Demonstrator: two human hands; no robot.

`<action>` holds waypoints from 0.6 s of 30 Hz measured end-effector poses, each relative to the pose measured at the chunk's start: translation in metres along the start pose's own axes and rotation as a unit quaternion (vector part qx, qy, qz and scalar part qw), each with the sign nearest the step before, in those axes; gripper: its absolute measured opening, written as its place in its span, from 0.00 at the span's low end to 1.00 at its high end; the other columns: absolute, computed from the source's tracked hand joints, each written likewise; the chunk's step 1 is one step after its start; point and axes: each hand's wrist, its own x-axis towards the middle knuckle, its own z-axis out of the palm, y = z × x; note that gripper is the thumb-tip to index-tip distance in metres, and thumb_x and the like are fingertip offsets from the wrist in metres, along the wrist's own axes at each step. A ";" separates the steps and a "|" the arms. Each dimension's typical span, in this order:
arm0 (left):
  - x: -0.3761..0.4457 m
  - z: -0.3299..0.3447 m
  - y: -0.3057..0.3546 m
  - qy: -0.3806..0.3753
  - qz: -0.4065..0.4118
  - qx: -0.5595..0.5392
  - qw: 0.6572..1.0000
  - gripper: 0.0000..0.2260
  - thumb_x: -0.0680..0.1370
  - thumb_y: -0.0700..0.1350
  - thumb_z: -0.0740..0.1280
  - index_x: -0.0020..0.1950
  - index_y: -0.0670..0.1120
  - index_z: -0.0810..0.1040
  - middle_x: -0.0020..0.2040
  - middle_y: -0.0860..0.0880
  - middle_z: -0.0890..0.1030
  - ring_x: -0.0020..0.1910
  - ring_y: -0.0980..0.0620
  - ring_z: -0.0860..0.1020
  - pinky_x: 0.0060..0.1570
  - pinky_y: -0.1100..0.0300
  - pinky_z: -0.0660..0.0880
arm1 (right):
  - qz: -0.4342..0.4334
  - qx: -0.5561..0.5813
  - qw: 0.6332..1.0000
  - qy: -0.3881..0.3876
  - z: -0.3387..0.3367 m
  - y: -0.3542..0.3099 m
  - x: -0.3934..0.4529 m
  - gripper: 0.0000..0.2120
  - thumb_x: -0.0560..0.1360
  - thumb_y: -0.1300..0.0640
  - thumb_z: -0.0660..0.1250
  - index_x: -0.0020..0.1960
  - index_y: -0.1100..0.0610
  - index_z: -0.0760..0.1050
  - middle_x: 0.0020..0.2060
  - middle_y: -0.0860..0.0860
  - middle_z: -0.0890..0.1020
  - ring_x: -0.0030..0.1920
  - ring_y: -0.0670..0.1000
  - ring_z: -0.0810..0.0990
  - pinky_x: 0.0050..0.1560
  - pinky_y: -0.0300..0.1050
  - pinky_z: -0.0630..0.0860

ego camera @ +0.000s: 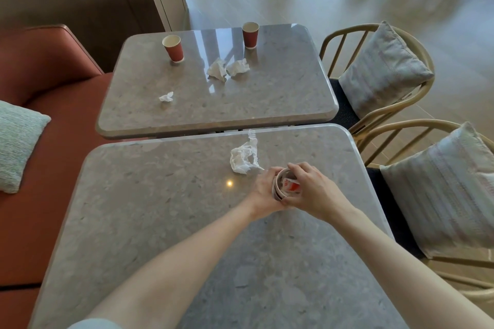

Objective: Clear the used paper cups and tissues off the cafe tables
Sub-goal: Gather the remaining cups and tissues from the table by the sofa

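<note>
Two tables stand end to end, the near table point(160, 222) at six o'clock and the far table point(280, 99) at twelve. On the near one, a crumpled tissue point(243, 159) lies toward twelve, just beside both hands point(315, 192), which close round what seems to be nested cups point(284, 185). On the far one, the left cup point(173, 48) stands at eleven and the right cup point(250, 34) at one, with two tissues point(227, 69) between them and a small tissue point(166, 97) nearer, at eleven. A bench point(53, 141) lies at nine, two chairs point(387, 83) at three.

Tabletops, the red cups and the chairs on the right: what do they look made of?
Far table and near table: speckled grey stone or a stone-look composite, polished, judging by the window glare. Red cups: paper, matte red outside, pale inside, rolled rim. Chairs: bent tan rods, probably rattan or painted metal; unclear which. Both hands, left and right, grip another cup.
</note>
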 end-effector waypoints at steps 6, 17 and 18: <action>-0.002 0.004 -0.024 -0.028 -0.045 -0.054 0.997 0.35 0.65 0.38 0.81 0.68 0.46 0.69 0.61 0.45 0.79 0.62 0.47 0.79 0.63 0.44 0.76 | 0.004 0.004 1.000 -0.006 0.011 0.003 0.007 0.33 0.69 0.42 0.71 0.70 0.50 0.67 0.64 0.47 0.75 0.60 0.51 0.77 0.53 0.51 0.79; -0.005 0.017 -0.028 0.016 -0.045 -0.098 0.994 0.32 0.64 0.45 0.82 0.64 0.58 0.73 0.54 0.56 0.82 0.55 0.54 0.82 0.55 0.50 0.81 | 0.051 -0.015 0.996 -0.067 0.007 -0.005 0.026 0.32 0.62 0.33 0.71 0.61 0.48 0.71 0.53 0.45 0.80 0.52 0.51 0.79 0.43 0.48 0.75; -0.008 0.012 -0.030 0.024 -0.051 -0.091 0.994 0.32 0.64 0.47 0.82 0.64 0.59 0.73 0.54 0.58 0.83 0.54 0.57 0.82 0.53 0.56 0.81 | 0.056 0.001 0.996 -0.070 0.004 -0.008 0.030 0.35 0.62 0.28 0.67 0.62 0.47 0.71 0.53 0.43 0.81 0.52 0.50 0.79 0.43 0.47 0.73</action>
